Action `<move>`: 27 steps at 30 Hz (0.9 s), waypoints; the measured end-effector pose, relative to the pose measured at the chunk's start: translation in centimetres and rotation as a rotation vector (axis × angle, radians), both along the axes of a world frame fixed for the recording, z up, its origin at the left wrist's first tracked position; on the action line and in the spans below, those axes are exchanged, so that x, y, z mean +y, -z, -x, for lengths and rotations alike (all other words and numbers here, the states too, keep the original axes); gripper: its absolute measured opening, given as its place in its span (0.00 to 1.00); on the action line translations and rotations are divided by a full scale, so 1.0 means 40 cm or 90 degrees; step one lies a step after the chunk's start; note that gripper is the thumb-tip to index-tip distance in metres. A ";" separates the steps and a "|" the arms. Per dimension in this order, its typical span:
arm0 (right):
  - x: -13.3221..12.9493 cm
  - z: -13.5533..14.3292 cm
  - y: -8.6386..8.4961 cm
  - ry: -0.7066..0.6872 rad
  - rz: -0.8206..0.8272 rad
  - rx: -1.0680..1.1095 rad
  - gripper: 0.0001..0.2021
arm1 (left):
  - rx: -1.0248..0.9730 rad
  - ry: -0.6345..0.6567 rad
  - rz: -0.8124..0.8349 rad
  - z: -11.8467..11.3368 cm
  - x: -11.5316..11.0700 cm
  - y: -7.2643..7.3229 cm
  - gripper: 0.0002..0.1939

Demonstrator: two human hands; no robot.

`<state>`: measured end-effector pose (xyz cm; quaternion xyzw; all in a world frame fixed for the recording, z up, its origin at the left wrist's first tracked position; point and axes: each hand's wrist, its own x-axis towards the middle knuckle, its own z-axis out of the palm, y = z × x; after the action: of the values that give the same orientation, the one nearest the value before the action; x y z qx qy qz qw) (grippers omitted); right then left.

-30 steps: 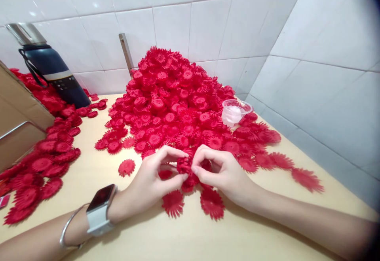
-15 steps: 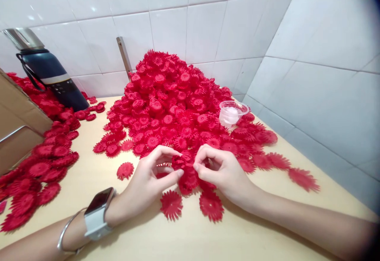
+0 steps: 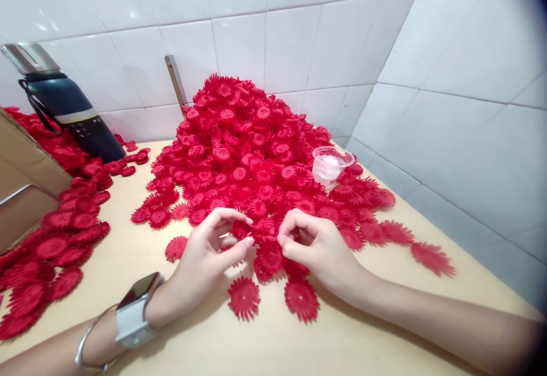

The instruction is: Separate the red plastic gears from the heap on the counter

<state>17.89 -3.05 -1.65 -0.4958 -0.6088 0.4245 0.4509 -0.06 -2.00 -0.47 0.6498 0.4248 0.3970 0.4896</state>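
My left hand (image 3: 213,245), wearing a watch and a bangle, curls its thumb and index finger around a red fringed flower piece (image 3: 242,228), partly hidden by the fingers. Facing it, my right hand (image 3: 314,245) pinches thumb against index finger; what lies between those fingertips is too small to make out. Directly behind and below both hands are more red flower pieces, part of a tall heap (image 3: 239,154). Two single flower pieces lie flat in front, a left one (image 3: 244,298) and a right one (image 3: 301,299).
A clear plastic cup (image 3: 328,166) with whitish contents stands at the heap's right side. At left are a cardboard box (image 3: 29,176), a dark blue flask (image 3: 74,111) and more red pieces (image 3: 53,245) along the table (image 3: 273,347). Tiled walls close off the back and right.
My left hand has shifted slightly left, away from my right fingertips, with the red flower piece at its fingers. My right hand keeps its pinch in nearly the same place.
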 end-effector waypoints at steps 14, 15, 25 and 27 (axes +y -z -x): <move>0.008 -0.008 0.001 0.082 0.015 0.055 0.04 | -0.022 -0.125 -0.029 0.023 0.039 0.007 0.12; 0.008 -0.008 0.001 0.082 0.008 0.057 0.04 | -0.016 -0.111 -0.030 0.023 0.041 0.006 0.12; -0.001 0.000 -0.010 0.003 -0.050 -0.028 0.05 | 0.045 0.025 -0.086 0.008 0.003 0.001 0.14; -0.003 0.002 -0.017 -0.051 -0.057 -0.087 0.08 | 0.069 0.046 -0.115 0.008 -0.003 0.003 0.15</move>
<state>17.80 -3.19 -0.98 -0.4782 -0.6757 0.3800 0.4128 -0.36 -2.14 -0.58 0.7266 0.3897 0.3798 0.4193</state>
